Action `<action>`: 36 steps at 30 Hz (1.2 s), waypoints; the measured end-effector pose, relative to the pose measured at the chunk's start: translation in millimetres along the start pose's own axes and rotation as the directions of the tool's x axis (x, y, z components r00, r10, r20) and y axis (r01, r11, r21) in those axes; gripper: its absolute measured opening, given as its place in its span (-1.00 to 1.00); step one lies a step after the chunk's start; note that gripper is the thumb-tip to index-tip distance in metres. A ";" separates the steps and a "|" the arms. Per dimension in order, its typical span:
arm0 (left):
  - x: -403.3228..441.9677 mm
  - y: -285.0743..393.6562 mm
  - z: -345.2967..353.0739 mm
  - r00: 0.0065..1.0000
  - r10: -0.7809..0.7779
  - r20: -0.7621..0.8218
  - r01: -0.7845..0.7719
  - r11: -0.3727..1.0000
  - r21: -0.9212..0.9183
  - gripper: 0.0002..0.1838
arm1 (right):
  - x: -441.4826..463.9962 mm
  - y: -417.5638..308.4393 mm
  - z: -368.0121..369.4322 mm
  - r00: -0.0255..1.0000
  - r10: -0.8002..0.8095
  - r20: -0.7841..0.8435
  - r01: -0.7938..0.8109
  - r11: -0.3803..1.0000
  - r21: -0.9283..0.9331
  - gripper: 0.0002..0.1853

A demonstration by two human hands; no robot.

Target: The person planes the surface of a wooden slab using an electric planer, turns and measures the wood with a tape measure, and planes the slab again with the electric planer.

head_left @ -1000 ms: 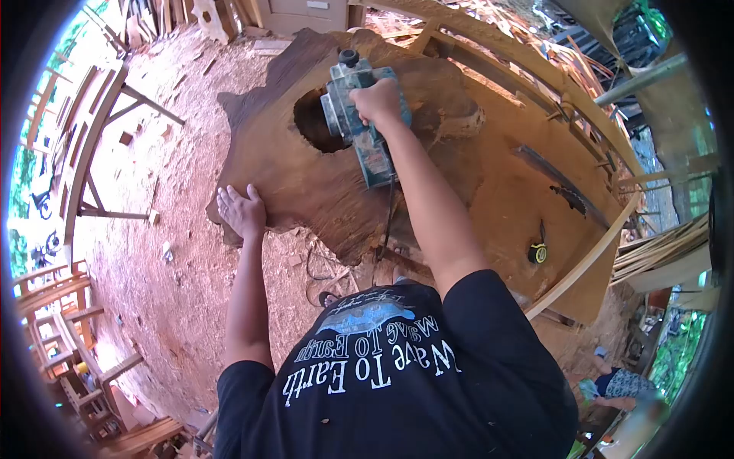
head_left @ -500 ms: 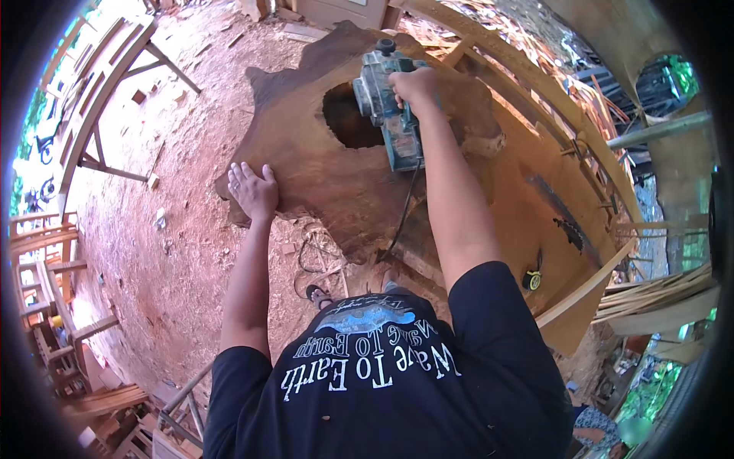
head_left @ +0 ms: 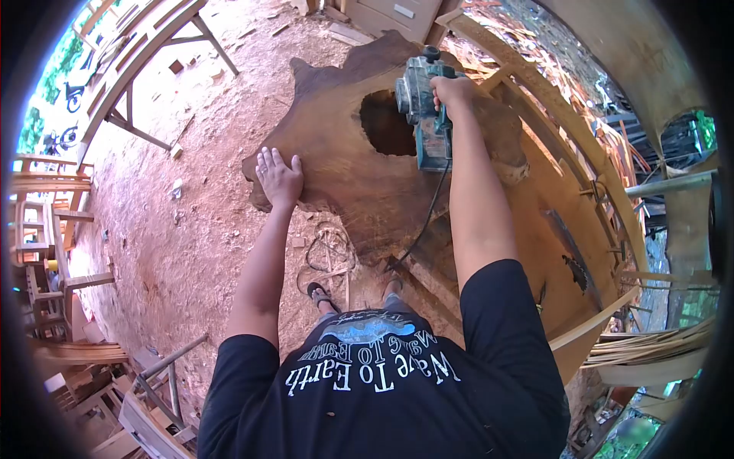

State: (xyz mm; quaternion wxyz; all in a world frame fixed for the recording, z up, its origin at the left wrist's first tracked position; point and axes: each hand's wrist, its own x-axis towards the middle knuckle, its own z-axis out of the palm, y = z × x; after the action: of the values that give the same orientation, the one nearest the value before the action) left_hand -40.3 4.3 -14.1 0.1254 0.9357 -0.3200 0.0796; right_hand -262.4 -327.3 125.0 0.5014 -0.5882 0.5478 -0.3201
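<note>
A large irregular wooden slab (head_left: 336,122) with a dark hole (head_left: 386,126) through it lies in front of me. My right hand (head_left: 453,93) is wrapped round the handle of a green electric planer (head_left: 433,145), which rests on the slab along the right side of the hole. A dark cord (head_left: 428,218) runs from the planer's near end back toward my feet. Flat on the slab's left corner, my left hand (head_left: 280,182) lies with fingers stretched out, holding nothing. The planer's underside is hidden.
Right of the slab is a broad brown board (head_left: 512,222) with a dark strip-like tool (head_left: 569,252) on it. Wood chips cover the ground (head_left: 183,229). Wooden frames (head_left: 126,99) stand at left, and thin strips (head_left: 657,344) are stacked at right. A cord loop (head_left: 329,252) lies near my feet.
The whole view has shifted, so most things appear farther right. The planer sits slightly farther right relative to the hole. My left hand keeps its place on the slab. My sleeve now mostly covers the tape measure.
</note>
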 end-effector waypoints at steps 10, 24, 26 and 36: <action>-1.6 5.0 -15.8 0.999 -0.044 0.013 0.045 0.997 -0.067 -0.23 | 49.7 -9.9 3.8 0.997 -0.069 0.025 0.070 0.997 -0.036 -0.79; -1.9 5.4 -16.2 0.997 -0.065 0.029 0.068 0.992 -0.102 -0.23 | -215.3 133.4 -33.6 0.911 -0.390 -0.132 0.358 0.909 -0.213 -0.79; -1.0 5.5 -14.8 0.998 -0.060 0.035 0.062 0.994 -0.089 -0.24 | -283.0 117.7 -37.6 0.965 -0.243 -0.094 0.235 0.968 -0.093 -0.78; -1.9 7.1 -13.7 0.998 -0.043 0.051 0.045 0.998 -0.045 -0.26 | -242.1 82.1 -22.6 0.995 -0.095 -0.003 0.095 0.994 0.052 -0.75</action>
State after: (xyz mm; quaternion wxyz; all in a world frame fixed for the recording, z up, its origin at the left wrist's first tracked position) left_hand -47.1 3.9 -0.2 0.1405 0.9411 -0.3042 0.0463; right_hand -357.1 -90.6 96.3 0.5005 -0.6003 0.5110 -0.3578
